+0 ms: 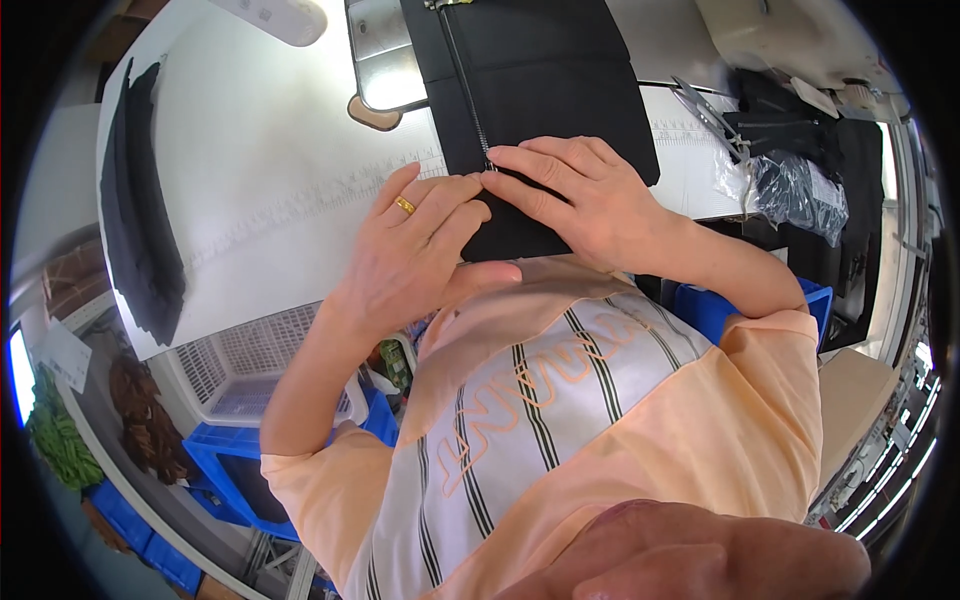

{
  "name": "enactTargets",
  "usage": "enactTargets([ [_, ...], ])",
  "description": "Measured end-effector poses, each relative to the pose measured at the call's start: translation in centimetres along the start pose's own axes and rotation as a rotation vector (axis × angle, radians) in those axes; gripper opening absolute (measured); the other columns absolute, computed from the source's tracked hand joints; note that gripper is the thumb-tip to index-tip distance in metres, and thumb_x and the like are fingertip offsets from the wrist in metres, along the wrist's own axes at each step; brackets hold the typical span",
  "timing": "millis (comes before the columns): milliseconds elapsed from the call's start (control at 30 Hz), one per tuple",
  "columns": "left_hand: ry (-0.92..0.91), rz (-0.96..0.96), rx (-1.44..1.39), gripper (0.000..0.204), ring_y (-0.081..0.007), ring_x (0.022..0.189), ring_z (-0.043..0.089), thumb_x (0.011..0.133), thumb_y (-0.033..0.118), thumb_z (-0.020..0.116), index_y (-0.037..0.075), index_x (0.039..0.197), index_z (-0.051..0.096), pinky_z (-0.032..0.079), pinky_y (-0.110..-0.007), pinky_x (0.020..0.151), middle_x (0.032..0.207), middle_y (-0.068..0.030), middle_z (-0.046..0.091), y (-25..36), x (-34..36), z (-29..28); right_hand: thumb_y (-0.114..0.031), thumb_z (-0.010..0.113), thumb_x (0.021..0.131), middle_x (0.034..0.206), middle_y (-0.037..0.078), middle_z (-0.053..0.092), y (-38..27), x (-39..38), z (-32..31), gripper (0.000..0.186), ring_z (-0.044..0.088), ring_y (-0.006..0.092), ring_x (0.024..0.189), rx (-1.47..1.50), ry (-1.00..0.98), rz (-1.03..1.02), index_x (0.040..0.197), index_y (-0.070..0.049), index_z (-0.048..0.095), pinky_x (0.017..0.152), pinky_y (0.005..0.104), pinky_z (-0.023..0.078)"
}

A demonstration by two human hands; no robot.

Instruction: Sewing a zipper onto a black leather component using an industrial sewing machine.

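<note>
Now matte black cloth (560, 95) is touched at its metal-toothed zip (470, 96) by the left hand (408, 240), thumb splayed, and the right hand (612, 212), whose exact grip can't be told.

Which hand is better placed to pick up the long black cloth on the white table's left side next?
Probably the left hand: it's nearer the long black cloth, with the right hand farther across. Both touch the black zippered fabric.

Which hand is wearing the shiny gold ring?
The left hand: it wears the gold ring, while the right hand shows none.
</note>
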State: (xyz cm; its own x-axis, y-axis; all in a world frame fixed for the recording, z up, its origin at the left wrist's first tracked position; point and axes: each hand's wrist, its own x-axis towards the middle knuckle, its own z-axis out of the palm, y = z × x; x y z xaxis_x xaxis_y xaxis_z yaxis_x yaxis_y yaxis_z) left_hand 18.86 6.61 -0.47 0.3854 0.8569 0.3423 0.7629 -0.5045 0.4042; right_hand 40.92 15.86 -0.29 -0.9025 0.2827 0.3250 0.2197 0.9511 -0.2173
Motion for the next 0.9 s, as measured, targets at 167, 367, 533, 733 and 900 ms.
enactTargets([
  [167,0.163,-0.112,0.131,0.028,-0.0205,0.099,0.062,0.084,0.027,0.071,0.011,0.107,0.068,0.030,-0.055,0.106,0.110,-0.0019,0.066,-3.3,4.1,-1.5,-0.012,0.059,0.080,0.125,0.010,0.059,0.5,0.3,-0.2,0.039,0.055,0.0246,0.110,0.058,-0.001,-0.024,0.118,-0.006,0.063,0.089,0.0382,0.046],
  [367,0.110,-0.072,0.168,0.025,-0.0181,0.101,0.062,0.083,0.027,0.072,0.015,0.105,0.070,0.029,-0.058,0.105,0.111,0.0040,0.067,-6.6,4.7,-0.4,-0.014,0.058,0.080,0.126,0.009,0.058,1.2,0.3,0.2,0.037,0.054,0.0255,0.111,0.042,0.040,-0.073,0.117,-0.007,0.063,0.093,0.0401,0.044],
  [533,0.126,-0.055,0.186,0.027,-0.0184,0.102,0.061,0.081,0.027,0.074,0.014,0.105,0.070,0.027,-0.058,0.105,0.113,0.0051,0.067,-6.5,5.1,-0.7,-0.013,0.058,0.081,0.127,0.007,0.058,1.6,0.4,-0.1,0.037,0.054,0.0250,0.112,0.055,0.019,-0.079,0.117,-0.008,0.063,0.093,0.0407,0.044],
  [733,0.101,-0.038,0.188,0.031,-0.0190,0.100,0.060,0.079,0.028,0.076,0.013,0.105,0.069,0.031,-0.054,0.099,0.114,0.0057,0.066,-7.2,5.5,-1.0,-0.013,0.059,0.081,0.127,0.007,0.058,2.1,0.8,0.1,0.037,0.054,0.0239,0.113,0.065,0.023,-0.079,0.117,-0.009,0.063,0.093,0.0399,0.044],
  [900,0.124,-0.037,0.192,0.031,-0.0178,0.098,0.061,0.077,0.025,0.077,0.011,0.103,0.070,0.041,-0.043,0.091,0.112,0.0036,0.067,-7.7,6.3,-1.2,-0.013,0.060,0.080,0.127,0.007,0.058,2.8,1.7,0.1,0.037,0.054,0.0244,0.112,0.031,0.006,-0.070,0.117,-0.009,0.062,0.093,0.0400,0.044],
])
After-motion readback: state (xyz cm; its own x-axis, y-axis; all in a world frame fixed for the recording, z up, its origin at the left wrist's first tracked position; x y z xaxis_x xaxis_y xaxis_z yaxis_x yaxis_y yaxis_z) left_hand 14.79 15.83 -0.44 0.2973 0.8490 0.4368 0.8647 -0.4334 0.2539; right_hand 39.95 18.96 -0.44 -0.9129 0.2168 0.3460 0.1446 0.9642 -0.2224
